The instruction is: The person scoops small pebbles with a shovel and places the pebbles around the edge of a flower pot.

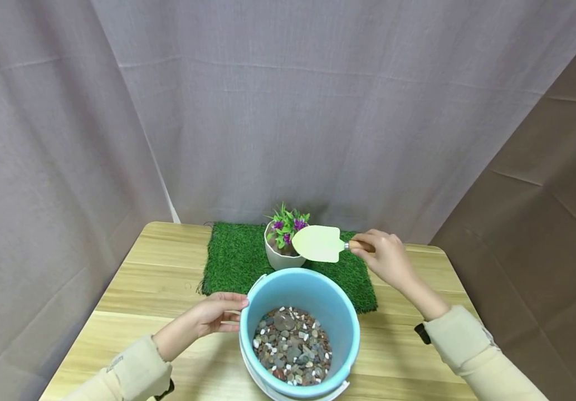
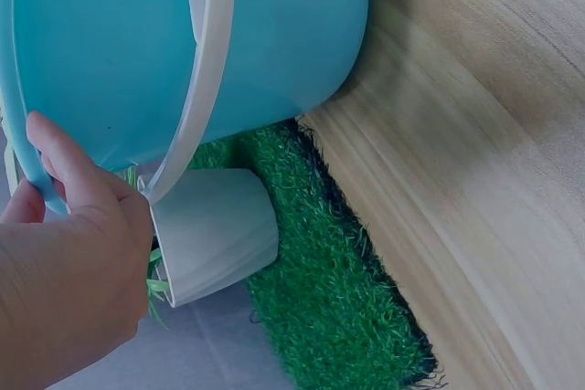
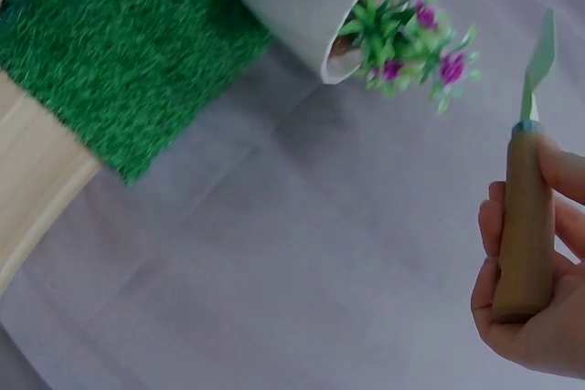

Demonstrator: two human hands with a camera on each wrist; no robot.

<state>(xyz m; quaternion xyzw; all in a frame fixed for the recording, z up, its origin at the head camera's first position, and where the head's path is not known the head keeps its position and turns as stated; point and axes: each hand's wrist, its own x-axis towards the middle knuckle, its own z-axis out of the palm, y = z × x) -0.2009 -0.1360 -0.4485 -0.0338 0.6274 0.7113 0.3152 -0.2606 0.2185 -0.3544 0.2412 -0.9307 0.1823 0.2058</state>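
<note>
A light blue bucket [image 1: 344, 328] stands at the front of the table, with mixed pebbles [image 1: 295, 352] covering its bottom. My left hand [image 1: 213, 313] pinches the bucket's left rim between thumb and fingers. In the left wrist view, the bucket's white carrying handle [image 2: 212, 43] hangs beside that hand. My right hand [image 1: 387, 260] holds a garden trowel [image 1: 318, 245] by its wooden handle [image 3: 526, 226]. The pale yellow-green blade points left, raised above the bucket's far side. It overlaps a white flowerpot [image 1: 280, 260] in the head view.
Behind the bucket, the flowerpot with purple flowers and green leaves [image 1: 288, 223] stands on a green artificial grass mat [image 1: 235, 256]. The mat lies on a light wooden table [image 1: 162, 273]. Grey curtains [image 1: 288, 111] hang at the back, and a brown one [image 1: 543, 234] at the right.
</note>
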